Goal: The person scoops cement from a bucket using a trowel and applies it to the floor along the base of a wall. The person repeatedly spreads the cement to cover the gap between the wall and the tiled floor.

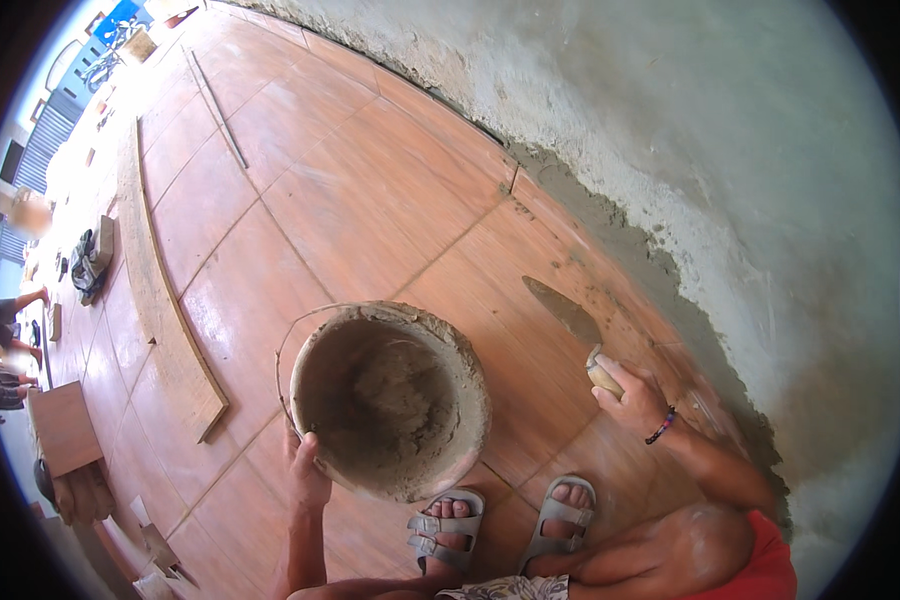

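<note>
A mortar-caked bucket with a wire handle stands on the terracotta tile floor, a little grey mortar in its bottom. My left hand grips its near left rim. My right hand holds a trowel by its wooden handle, the mortar-smeared blade pointing up and left just above the tiles, right of the bucket. My sandalled feet sit just below the bucket.
A rough plastered wall runs along the right, with wet mortar at its base. A long wooden plank lies to the left. Loose tiles, a bag and another person sit at the far left edge.
</note>
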### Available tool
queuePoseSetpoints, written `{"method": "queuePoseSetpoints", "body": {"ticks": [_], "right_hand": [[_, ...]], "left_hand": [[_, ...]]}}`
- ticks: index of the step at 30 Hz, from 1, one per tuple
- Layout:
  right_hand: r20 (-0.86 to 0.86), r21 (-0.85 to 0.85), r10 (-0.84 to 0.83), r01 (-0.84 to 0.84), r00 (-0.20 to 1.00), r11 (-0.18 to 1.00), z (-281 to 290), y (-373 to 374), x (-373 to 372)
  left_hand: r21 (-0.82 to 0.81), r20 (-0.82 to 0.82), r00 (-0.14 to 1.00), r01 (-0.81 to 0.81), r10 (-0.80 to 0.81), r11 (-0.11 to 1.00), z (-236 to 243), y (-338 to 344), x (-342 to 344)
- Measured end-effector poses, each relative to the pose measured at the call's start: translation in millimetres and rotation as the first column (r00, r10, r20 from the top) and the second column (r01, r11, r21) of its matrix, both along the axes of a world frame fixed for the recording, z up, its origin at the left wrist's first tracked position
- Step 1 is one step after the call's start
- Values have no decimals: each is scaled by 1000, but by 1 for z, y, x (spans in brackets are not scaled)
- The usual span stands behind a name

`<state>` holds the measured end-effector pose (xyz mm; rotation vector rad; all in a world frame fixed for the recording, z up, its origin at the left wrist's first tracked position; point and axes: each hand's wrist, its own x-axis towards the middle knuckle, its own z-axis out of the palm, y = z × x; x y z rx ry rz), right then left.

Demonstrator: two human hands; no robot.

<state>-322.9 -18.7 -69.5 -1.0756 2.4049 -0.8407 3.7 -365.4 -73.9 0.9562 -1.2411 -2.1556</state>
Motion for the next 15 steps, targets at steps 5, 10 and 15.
{"method": "queuePoseSetpoints", "body": {"ticks": [5, 10, 15], "right_hand": [[2, -54, 34, -34, 999, 998, -2, -1, -1], [19, -190, 3, 1, 1000, 982, -18, 7, -6], [120, -282, -99, 129, 988, 951, -30, 6, -11]], "left_hand": [[91, -35, 986, -157, 161, 983, 28, 22, -31], [-21, 13, 978, -208, 208, 978, 69, 37, -63], [-156, 24, 963, -263, 269, 952, 129, 39, -85]]}}
